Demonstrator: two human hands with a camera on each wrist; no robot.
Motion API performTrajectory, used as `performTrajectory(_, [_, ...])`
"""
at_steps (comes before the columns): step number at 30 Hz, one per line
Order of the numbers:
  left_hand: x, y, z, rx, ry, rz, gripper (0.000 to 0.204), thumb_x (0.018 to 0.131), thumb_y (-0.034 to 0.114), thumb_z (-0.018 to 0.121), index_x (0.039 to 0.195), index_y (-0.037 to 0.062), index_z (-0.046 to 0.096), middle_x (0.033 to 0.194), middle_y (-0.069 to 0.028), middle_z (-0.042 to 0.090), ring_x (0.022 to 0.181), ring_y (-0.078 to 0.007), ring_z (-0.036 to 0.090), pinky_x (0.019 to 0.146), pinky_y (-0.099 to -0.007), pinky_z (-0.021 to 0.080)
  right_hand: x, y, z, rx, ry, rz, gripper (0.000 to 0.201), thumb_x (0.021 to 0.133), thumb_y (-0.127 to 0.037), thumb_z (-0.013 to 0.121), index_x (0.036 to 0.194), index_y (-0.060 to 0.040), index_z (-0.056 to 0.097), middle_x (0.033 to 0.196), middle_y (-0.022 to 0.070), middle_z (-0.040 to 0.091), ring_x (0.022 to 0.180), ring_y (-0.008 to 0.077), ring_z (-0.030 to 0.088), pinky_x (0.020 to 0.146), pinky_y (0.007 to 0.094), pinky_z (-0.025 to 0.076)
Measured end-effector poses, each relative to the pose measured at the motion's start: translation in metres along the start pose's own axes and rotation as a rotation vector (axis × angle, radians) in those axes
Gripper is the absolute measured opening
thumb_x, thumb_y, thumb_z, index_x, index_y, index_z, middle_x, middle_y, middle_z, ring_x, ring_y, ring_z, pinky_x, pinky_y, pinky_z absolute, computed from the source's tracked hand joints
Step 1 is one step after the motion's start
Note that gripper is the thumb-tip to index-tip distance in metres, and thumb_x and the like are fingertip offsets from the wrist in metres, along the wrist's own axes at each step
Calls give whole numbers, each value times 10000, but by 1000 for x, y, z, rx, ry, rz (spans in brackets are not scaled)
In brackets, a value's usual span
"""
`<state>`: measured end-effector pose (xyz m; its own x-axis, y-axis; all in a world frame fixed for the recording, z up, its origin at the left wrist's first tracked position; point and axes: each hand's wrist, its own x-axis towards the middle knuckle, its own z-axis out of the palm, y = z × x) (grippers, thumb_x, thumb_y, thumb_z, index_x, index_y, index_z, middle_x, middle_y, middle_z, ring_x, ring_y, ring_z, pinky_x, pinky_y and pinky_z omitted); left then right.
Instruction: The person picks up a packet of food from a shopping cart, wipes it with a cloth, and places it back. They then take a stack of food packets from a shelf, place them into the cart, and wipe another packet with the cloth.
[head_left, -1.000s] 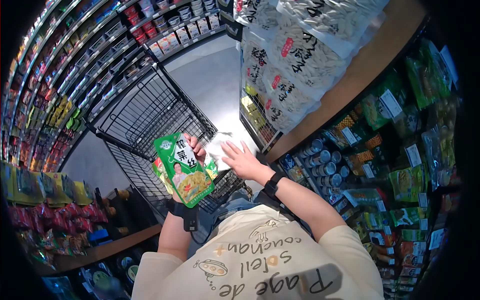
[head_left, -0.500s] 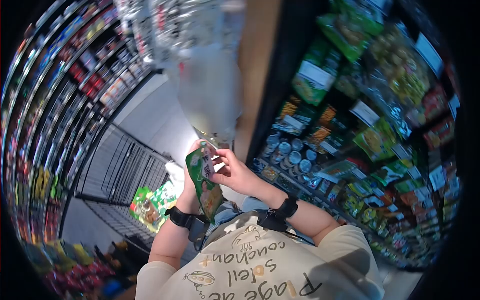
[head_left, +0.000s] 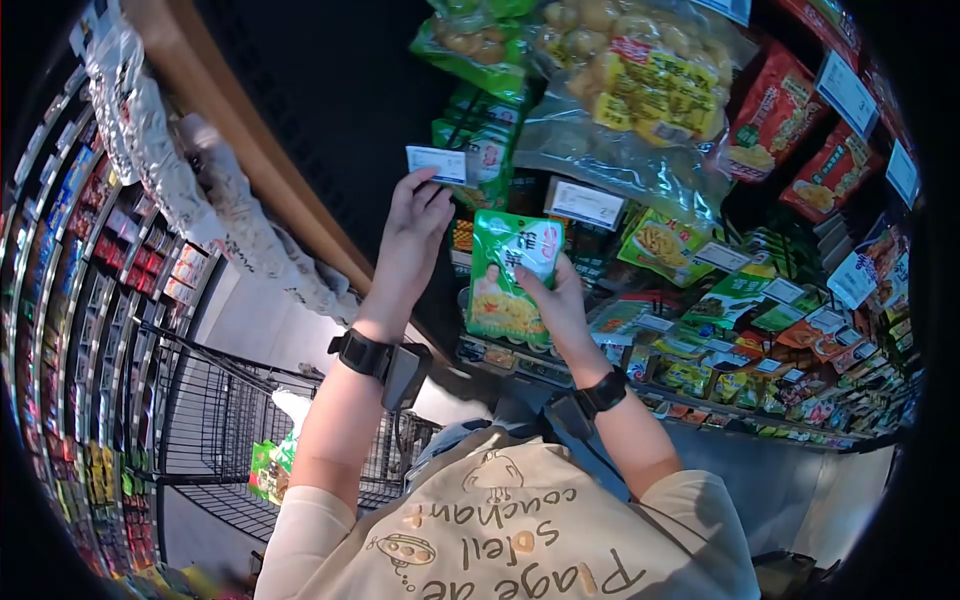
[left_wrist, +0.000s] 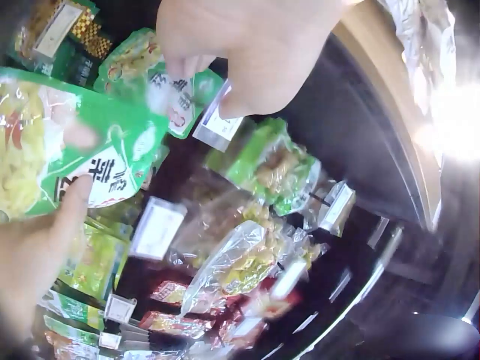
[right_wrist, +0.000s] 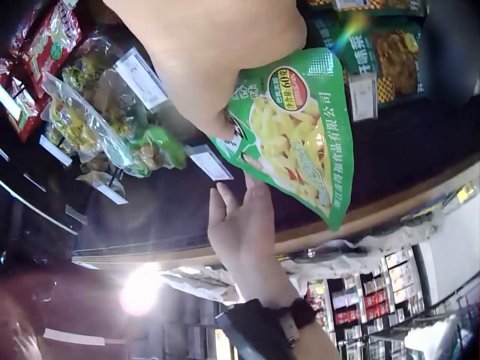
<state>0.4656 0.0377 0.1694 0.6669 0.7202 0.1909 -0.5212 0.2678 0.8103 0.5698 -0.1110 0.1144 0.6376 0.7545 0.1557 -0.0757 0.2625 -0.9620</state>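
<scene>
- Flat, glossy green-and-white plastic pouch [head_left: 498,308]: pinched in the right hand [head_left: 566,306].
- Left hand [head_left: 412,232]: fingers bent at a white rectangular price tag [head_left: 437,162]; cannot tell whether gripping.

The shirt [head_left: 515,555] is cream, with 2 short, loose sleeves [head_left: 308,527]. Front marking: "Plage de soleil couchant", in 3 lines of dark, hand-drawn lettering; some letters carry yellow-orange accents. Beside the lettering are 2 outline drawings: a rounded, submarine-like shape [head_left: 407,548] with a row of small ovals and bubbles, and a figure [head_left: 493,479] on thin legs. Each wrist carries 1 black strap [head_left: 362,353] with 1 dark, box-shaped module [head_left: 405,377]. A thin dark cable [head_left: 398,428] extends from the left unit. Blue trousers [head_left: 445,436] show beyond the shirt hem.
</scene>
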Motion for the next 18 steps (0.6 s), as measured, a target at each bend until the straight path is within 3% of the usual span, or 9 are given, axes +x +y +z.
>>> performTrajectory(2, [9,2,3,-3,-69,-2,306,860,30,465,1159,51,408,1065,-89,503,1029,-169,492,937,-298,371,15,6,-1,-25,6,-75,242,806,-94,599,1014,-7,511,919,46,601,816,92,552,728,243,433])
performTrajectory(3, [7,9,11,-6,-17,-7,274,864,10,437,1138,17,431,1039,-106,533,954,-154,542,884,-267,426,23,9,0,-51,9,-150,244,810,-103,596,1012,1,509,908,54,603,809,95,552,719,247,433])
performTrajectory(7, [11,31,26,177,20,46,302,857,-8,417,1158,-30,405,1016,-172,562,904,-179,587,816,-255,484,48,9,12,-105,-37,-204,213,816,-141,593,945,15,525,873,110,606,799,129,567,689,270,436])
performTrajectory(12, [16,41,30,274,30,55,296,846,-25,410,1141,-48,404,976,-163,575,916,-185,587,817,-253,484,73,10,32,-140,-55,-252,288,803,-203,604,948,30,518,842,153,616,759,210,604,683,307,446])
performTrajectory(14, [15,41,30,274,27,53,289,841,-31,414,1130,-48,409,954,-154,577,906,-187,592,813,-250,486,80,10,39,-167,6,-377,304,796,-212,604,963,27,517,838,166,616,753,264,610,688,335,452])
performTrajectory(18, [13,41,30,293,61,46,287,834,-39,421,1121,-49,413,942,-147,577,902,-187,594,809,-248,489,89,11,46,-252,44,-342,318,784,-214,608,967,28,514,830,193,612,763,320,605,691,363,456])
